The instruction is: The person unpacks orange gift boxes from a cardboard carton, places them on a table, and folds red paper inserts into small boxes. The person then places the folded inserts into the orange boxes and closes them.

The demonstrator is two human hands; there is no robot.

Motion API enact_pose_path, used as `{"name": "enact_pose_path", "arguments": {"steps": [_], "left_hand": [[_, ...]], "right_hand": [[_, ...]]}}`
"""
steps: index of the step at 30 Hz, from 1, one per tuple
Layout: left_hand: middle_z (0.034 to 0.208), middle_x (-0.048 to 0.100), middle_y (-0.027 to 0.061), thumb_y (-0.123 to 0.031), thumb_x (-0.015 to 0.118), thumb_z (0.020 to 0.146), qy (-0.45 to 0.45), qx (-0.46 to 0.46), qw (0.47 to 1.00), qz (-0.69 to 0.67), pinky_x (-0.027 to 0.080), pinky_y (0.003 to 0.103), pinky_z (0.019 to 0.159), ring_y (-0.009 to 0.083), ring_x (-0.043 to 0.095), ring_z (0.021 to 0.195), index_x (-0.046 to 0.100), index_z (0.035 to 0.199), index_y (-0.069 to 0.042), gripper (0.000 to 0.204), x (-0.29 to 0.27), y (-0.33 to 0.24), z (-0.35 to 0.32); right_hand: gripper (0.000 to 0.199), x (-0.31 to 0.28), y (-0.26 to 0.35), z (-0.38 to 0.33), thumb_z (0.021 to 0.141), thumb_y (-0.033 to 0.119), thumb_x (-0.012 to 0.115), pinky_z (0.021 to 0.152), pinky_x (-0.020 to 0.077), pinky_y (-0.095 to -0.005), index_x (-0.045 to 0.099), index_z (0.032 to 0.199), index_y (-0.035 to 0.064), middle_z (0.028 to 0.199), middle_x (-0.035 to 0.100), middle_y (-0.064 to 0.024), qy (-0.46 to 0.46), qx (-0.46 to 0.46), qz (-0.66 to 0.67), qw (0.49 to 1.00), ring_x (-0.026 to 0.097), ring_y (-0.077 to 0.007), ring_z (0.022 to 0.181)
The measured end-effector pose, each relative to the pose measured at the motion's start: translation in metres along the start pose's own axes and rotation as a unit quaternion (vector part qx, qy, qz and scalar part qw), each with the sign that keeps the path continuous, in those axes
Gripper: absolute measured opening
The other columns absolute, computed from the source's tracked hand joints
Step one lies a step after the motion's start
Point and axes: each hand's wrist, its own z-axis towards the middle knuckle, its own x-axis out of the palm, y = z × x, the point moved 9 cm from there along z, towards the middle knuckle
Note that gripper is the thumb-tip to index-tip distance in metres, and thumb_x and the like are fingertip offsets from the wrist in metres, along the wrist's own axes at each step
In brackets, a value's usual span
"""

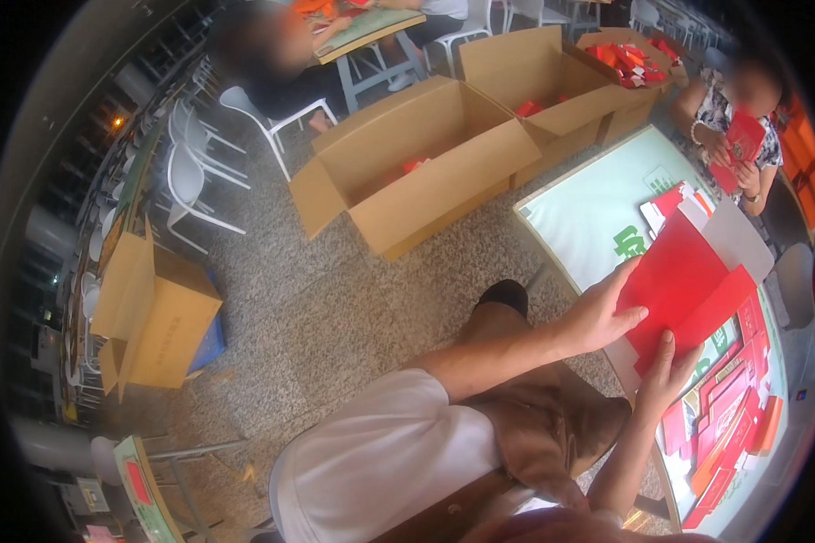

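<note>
A red card sheet is held flat above the tabletop edge. The left hand grips its left edge; the right hand pinches its bottom edge. Open cardboard boxes stand on the floor.

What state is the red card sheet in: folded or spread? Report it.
Spread: the red card sheet lies flat and open between left hand and right hand.

head view: single wide fisheye, worn on the person's head | faces steeply down and rightward | near: left hand, right hand, table | far: cardboard boxes, floor | edges bend toward rim
</note>
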Motion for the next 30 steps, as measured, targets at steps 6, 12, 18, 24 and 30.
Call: {"name": "enact_pose_path", "arguments": {"steps": [6,12,18,24,30], "left_hand": [[0.140,0.049,0.0210,-0.013,0.070,0.091,-0.013,-0.015,0.999,-0.039,0.042,0.037,0.108,0.0258,0.049,0.130,0.033,0.145,0.007,0.069,0.001,0.013,0.001],[0.136,0.054,0.0188,-0.012,0.070,0.092,0.000,-0.003,0.997,-0.079,0.043,0.037,0.106,0.0248,0.053,0.127,0.033,0.145,0.006,0.067,-0.010,-0.006,0.004],[0.139,0.051,0.0217,-0.018,0.075,0.088,-0.012,0.050,0.998,0.044,0.042,0.037,0.106,0.0264,0.050,0.129,0.032,0.147,0.005,0.076,-0.003,-0.017,-0.002],[0.143,0.046,0.0234,-0.018,0.078,0.086,0.024,0.021,0.998,-0.053,0.042,0.040,0.108,0.0276,0.050,0.130,0.027,0.148,0.006,0.084,-0.011,-0.021,0.005],[0.142,0.048,0.0230,-0.022,0.080,0.083,0.087,0.036,0.995,0.011,0.039,0.042,0.109,0.0297,0.046,0.134,0.031,0.148,0.004,0.085,0.007,-0.031,0.005]], "right_hand": [[0.059,0.012,-0.002,-0.005,0.100,0.013,0.056,0.068,0.0526,-0.0292,0.026,0.149,-0.0013,0.122,0.057,-0.0158,0.051,0.114,0.056,0.991,0.061,-0.0166,0.090],[0.057,0.027,0.021,-0.003,0.099,0.009,0.055,0.062,0.0528,-0.0277,0.025,0.147,-0.0013,0.120,0.058,-0.0157,0.108,0.032,-0.022,0.993,0.061,-0.0154,0.082],[0.056,0.014,-0.003,-0.009,0.099,0.011,0.054,0.084,0.0521,-0.0303,0.028,0.148,-0.0008,0.133,0.053,-0.0174,0.071,0.152,0.111,0.980,0.056,-0.0212,0.114],[0.075,0.034,0.012,-0.001,0.096,0.016,0.061,0.099,0.0489,-0.0368,0.016,0.153,-0.0011,0.135,0.049,-0.0207,0.087,0.045,0.146,0.984,0.052,-0.0284,0.123],[0.053,0.036,0.030,0.002,0.089,0.012,0.067,0.094,0.0487,-0.0351,0.046,0.137,-0.0010,0.125,0.057,-0.0133,0.196,-0.024,0.009,0.980,0.056,-0.0219,0.114]]}}
